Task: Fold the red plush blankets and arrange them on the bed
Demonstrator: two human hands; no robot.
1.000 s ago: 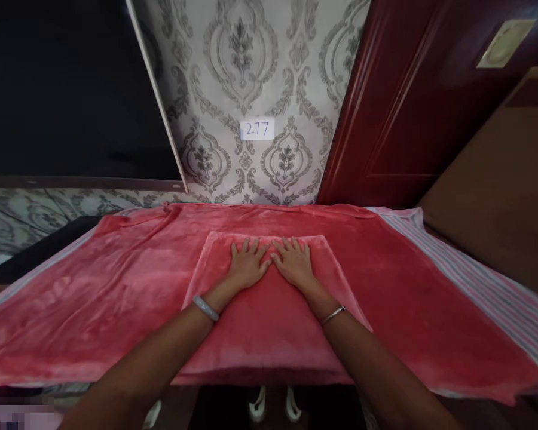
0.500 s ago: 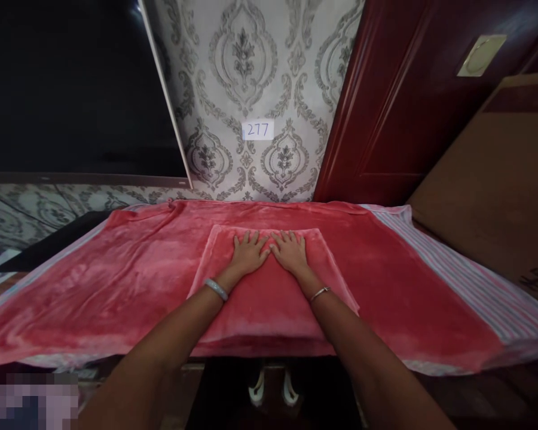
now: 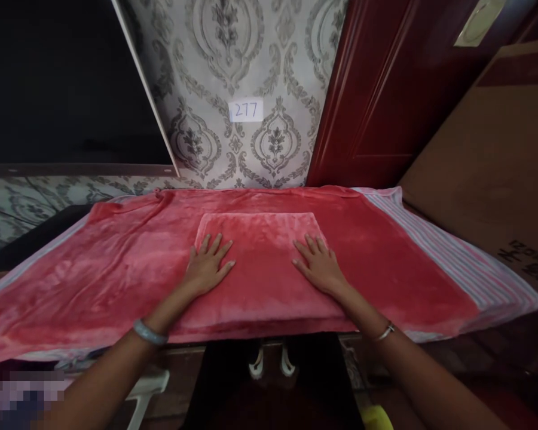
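A folded red plush cloth lies flat in the middle, its light pink edge showing at the back and sides. My left hand rests palm down with fingers spread on its left side. On the right side, my right hand lies the same way, fingers apart. Neither hand grips anything. Underneath spreads a larger red plush blanket, wrinkled toward the left. A striped cloth shows at its right edge.
A dark television screen stands at the back left before a patterned wall bearing a paper marked 277. A red door and a cardboard box stand right. A yellow object sits low below the table edge.
My hands have slid apart and nearer to me, from the middle of the folded cloth to its two sides. The camera view has shifted slightly.
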